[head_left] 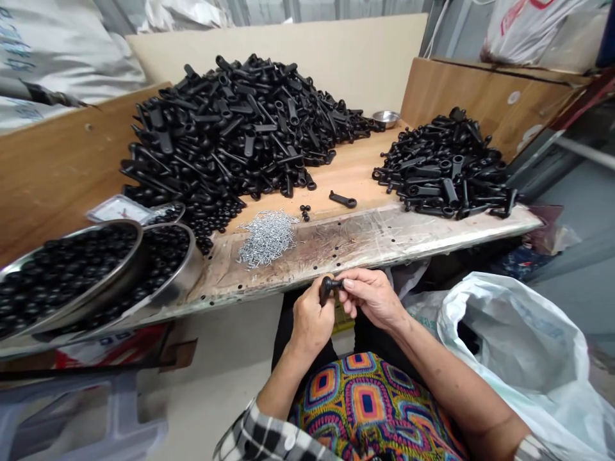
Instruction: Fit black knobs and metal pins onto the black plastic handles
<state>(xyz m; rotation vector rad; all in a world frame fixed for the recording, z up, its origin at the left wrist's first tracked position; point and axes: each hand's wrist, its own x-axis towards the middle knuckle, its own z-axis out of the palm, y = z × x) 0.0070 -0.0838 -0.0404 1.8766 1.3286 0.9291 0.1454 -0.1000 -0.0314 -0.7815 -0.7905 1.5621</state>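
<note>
My left hand (311,320) is closed around a small black plastic handle part (328,286), held just below the workbench's front edge over my lap. My right hand (369,296) pinches the same part from the right with fingertips together. On the bench in front lie a heap of small silver screws (266,237), a single black handle (343,200) and a few black beads (304,212). A big pile of black handles (230,134) fills the left middle of the bench, and a smaller pile (444,166) sits at the right.
Two metal bowls (132,269) with black round pieces stand at the left front. A small steel dish (385,118) sits at the back. A white plastic bag (519,346) hangs open at my right. Wooden boards wall the bench (384,237).
</note>
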